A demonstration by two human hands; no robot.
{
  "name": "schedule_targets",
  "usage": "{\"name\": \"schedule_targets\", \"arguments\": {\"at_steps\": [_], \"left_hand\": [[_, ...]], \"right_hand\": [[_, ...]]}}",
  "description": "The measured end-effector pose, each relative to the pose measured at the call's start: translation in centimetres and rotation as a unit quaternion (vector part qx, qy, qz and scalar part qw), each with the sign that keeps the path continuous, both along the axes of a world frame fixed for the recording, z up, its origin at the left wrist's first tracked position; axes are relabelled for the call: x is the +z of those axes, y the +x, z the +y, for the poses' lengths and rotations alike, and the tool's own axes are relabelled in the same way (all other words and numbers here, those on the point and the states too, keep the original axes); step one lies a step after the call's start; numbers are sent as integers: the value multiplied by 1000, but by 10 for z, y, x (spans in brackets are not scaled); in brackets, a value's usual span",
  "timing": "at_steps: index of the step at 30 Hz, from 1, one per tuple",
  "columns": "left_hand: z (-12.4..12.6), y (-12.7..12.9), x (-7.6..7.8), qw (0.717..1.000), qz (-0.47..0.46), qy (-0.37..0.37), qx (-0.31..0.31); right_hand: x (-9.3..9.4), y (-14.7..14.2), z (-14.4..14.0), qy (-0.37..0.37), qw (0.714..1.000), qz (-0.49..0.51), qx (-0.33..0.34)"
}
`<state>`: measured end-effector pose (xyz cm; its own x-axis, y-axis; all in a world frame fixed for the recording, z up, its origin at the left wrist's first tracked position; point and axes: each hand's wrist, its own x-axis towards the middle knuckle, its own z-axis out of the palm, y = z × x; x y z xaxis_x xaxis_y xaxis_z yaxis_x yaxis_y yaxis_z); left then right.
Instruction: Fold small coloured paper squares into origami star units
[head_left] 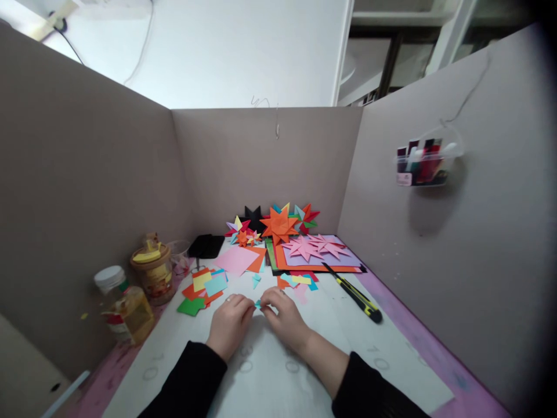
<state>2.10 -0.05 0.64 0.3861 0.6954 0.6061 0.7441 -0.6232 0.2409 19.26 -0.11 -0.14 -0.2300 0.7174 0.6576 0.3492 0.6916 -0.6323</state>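
Note:
My left hand [230, 324] and my right hand [285, 316] meet over the white sheet [270, 371] on the desk, fingertips pinched together on a small light-blue paper piece [258, 304]. Just beyond them lie loose paper scraps: a cyan bit [256, 281], a pink square [237, 259], and a pile of orange, yellow, blue and green pieces [202, 287] to the left. Both sleeves are black.
Folded paper stars [278, 223] stand at the back, pink stars [315, 247] lie on stacked coloured sheets. A yellow-black utility knife [354, 293] is to the right. Jars [152, 273] and a bottle [124, 307] stand left. A pen holder [422, 165] hangs on the right partition.

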Motion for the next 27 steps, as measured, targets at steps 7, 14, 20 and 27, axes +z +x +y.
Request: {"name": "schedule_targets", "arguments": {"at_steps": [7,14,20,27], "left_hand": [[4,1,0,983,-154,-100,-5],[9,5,1,783,-421,-455,-56],[8,4,4,749,-461,-467,-88],[8,6,2,796,-419,-434,-56]], "right_hand": [[-7,2,7,3,999,-7,-33],[0,6,5,57,997,39,-26],[-1,9,4,38,999,19,-15],[-7,11,8,40,996,-40,-62]]}}
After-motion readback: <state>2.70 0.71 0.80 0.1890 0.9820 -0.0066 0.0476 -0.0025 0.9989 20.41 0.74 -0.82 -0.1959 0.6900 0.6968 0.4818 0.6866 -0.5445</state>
